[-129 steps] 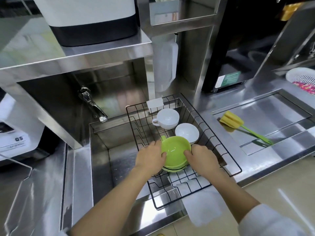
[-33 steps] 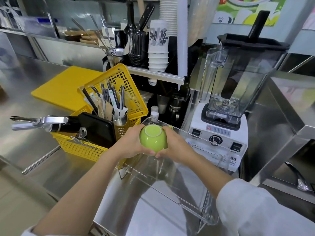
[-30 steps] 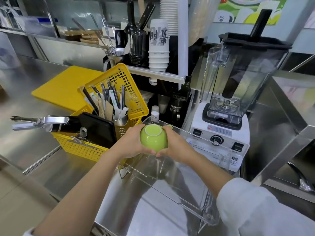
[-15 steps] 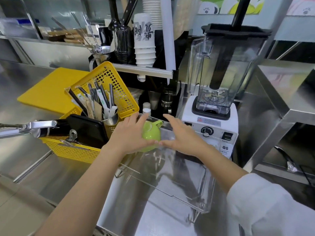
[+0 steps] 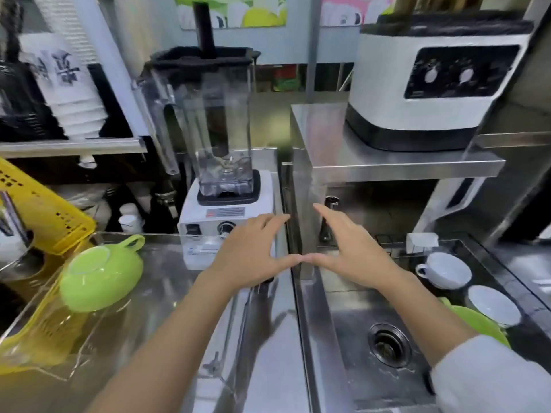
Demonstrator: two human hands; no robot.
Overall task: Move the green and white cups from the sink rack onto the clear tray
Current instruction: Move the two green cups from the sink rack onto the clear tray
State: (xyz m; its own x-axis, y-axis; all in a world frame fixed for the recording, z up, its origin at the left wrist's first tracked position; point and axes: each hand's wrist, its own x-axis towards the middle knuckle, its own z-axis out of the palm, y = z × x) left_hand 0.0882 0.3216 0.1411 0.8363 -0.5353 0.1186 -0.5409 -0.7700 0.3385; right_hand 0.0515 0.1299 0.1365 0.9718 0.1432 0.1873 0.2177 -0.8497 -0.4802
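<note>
A green cup [image 5: 100, 275] lies upside down on the clear tray [image 5: 167, 317] at the left, handle toward the back. My left hand [image 5: 250, 254] and my right hand [image 5: 348, 254] hover open and empty between tray and sink, thumbs touching. In the black sink rack [image 5: 489, 263] at the right stand a white cup with a handle [image 5: 447, 269], a second white cup [image 5: 493, 304] and another green cup [image 5: 477, 323], partly hidden by my right sleeve.
A blender [image 5: 217, 162] stands behind the tray. A yellow basket [image 5: 38, 210] sits at the far left, stacked paper cups [image 5: 68, 90] above it. A white appliance [image 5: 432, 81] rests on a steel shelf over the sink with its drain [image 5: 387, 347].
Both hands let go of the green cup, now upside down on the clear tray, and moved right toward the sink. The view turned right, showing the sink rack again.
</note>
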